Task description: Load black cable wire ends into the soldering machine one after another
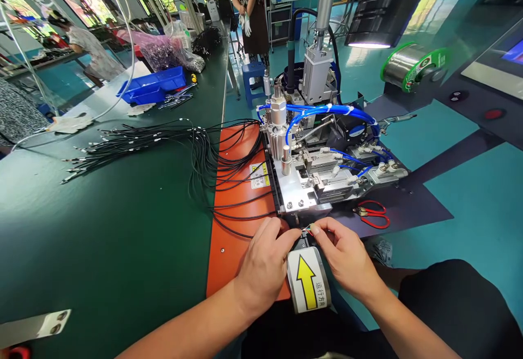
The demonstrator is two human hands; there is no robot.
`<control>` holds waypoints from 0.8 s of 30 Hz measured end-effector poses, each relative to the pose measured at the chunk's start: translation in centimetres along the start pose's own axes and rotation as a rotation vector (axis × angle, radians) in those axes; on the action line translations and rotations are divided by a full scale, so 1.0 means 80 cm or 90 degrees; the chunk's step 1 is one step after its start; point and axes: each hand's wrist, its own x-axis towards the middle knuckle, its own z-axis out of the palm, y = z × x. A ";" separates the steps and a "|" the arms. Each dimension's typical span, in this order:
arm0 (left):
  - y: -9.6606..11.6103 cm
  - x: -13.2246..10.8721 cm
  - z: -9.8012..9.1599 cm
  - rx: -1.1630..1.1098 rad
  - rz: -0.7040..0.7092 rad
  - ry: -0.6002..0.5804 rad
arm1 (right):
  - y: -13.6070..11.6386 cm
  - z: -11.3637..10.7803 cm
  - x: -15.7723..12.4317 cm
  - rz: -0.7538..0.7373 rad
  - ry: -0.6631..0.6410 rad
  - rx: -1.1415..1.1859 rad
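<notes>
Red and pale wires (308, 230) are being pinched by fingers (291, 239) of the left hand (263, 261) and right hand (347, 258), seemingly for steadiness.

Your thin wires (306, 231) run between the fingertips of your left hand (265, 258) and right hand (345, 255). You can see red and pale strands, slightly spread, just in front of the machine's (292, 190) near edge; your fingers partly hide them.
</notes>
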 end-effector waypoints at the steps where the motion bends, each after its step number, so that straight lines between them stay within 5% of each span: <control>1: 0.000 0.000 0.000 0.002 -0.002 -0.002 | 0.001 0.000 0.000 -0.002 0.002 0.000; 10: -0.002 -0.001 0.002 -0.005 -0.007 -0.007 | -0.001 -0.004 -0.006 0.070 -0.030 0.070; 24: -0.001 0.000 0.001 -0.008 -0.009 -0.009 | -0.005 0.001 -0.013 0.031 -0.009 0.011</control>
